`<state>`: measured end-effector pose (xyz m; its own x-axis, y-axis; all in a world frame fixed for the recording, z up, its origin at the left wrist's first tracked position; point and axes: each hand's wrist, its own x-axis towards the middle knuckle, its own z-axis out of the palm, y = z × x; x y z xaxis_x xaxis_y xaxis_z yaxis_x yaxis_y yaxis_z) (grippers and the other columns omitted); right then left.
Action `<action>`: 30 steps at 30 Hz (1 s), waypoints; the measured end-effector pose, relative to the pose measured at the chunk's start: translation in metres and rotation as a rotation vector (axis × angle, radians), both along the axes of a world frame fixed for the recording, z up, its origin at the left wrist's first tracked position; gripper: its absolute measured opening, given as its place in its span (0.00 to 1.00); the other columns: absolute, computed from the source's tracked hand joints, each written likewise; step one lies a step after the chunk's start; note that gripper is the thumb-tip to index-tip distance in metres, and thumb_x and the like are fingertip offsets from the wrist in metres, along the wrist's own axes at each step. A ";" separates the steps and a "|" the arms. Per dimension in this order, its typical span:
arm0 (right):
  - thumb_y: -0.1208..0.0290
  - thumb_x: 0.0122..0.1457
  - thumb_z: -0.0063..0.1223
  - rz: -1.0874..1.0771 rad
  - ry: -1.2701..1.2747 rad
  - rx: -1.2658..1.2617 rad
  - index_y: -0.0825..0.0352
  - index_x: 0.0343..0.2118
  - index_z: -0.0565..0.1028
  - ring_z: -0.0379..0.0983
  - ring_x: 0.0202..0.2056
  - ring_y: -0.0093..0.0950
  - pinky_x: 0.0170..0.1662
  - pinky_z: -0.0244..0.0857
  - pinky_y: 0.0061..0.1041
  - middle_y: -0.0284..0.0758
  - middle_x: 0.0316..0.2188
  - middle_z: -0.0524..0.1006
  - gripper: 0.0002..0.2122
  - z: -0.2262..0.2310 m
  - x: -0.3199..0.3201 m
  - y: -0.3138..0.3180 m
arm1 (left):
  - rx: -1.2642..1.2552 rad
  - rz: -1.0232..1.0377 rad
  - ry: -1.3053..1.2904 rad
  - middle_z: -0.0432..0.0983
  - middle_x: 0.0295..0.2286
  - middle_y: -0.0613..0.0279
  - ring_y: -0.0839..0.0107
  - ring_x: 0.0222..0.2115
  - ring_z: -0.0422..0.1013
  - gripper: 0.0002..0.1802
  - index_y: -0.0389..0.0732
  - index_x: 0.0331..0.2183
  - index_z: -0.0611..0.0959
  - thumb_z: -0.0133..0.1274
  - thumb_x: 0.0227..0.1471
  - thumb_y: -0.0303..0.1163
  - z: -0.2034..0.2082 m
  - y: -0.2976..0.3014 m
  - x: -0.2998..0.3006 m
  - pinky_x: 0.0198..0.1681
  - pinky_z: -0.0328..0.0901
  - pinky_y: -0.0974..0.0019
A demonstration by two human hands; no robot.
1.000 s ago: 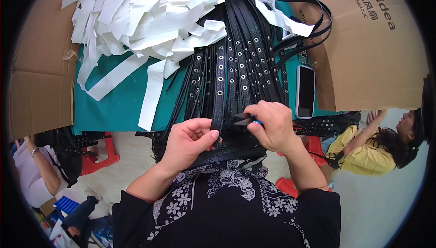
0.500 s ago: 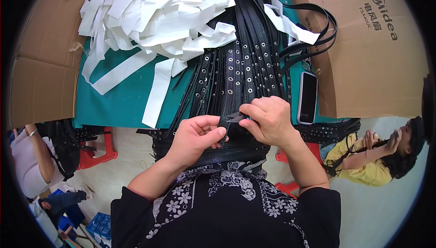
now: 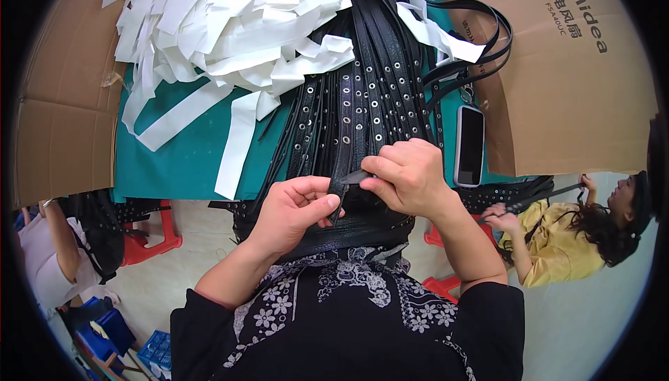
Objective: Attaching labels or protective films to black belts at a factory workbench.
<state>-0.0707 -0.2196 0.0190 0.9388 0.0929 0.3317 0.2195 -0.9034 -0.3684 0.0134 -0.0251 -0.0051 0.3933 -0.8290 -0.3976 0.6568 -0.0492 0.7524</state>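
Along near edge of tabletop [image 3: 188, 172], black strap [image 3: 343, 154] runs far to near, lower end pinched in left hand [image 3: 293, 212], the nearer one! Right hand [image 3: 410, 177] clamped on snips [image 3: 354, 177], blades pointing left, tips right at strap; contact unclear.

Belts [image 3: 360, 105] lie on the table [image 3: 188, 168], strip pile [image 3: 230, 22] left, phone [image 3: 470, 145] right.
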 end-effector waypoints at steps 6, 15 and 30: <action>0.60 0.49 0.50 -0.147 -0.073 0.184 0.63 0.24 0.71 0.63 0.16 0.30 0.20 0.54 0.26 0.31 0.15 0.67 0.11 -0.009 0.002 -0.004 | -0.060 0.051 0.155 0.74 0.25 0.63 0.79 0.23 0.70 0.10 0.33 0.35 0.76 0.50 0.46 0.25 0.002 0.002 0.004 0.21 0.62 0.80; 0.60 0.47 0.51 -0.059 -0.029 -0.011 0.61 0.24 0.72 0.62 0.15 0.26 0.19 0.52 0.25 0.28 0.12 0.63 0.10 0.012 0.005 0.005 | -0.109 0.044 0.336 0.74 0.23 0.62 0.79 0.22 0.70 0.10 0.34 0.36 0.75 0.48 0.49 0.26 -0.002 0.005 0.006 0.23 0.61 0.78; 0.63 0.50 0.50 -0.228 -0.119 0.215 0.65 0.26 0.72 0.67 0.18 0.31 0.21 0.56 0.26 0.33 0.18 0.70 0.10 -0.002 0.000 0.003 | -0.220 0.077 0.554 0.69 0.22 0.67 0.80 0.21 0.63 0.10 0.38 0.39 0.70 0.43 0.53 0.31 -0.011 0.008 0.000 0.24 0.59 0.78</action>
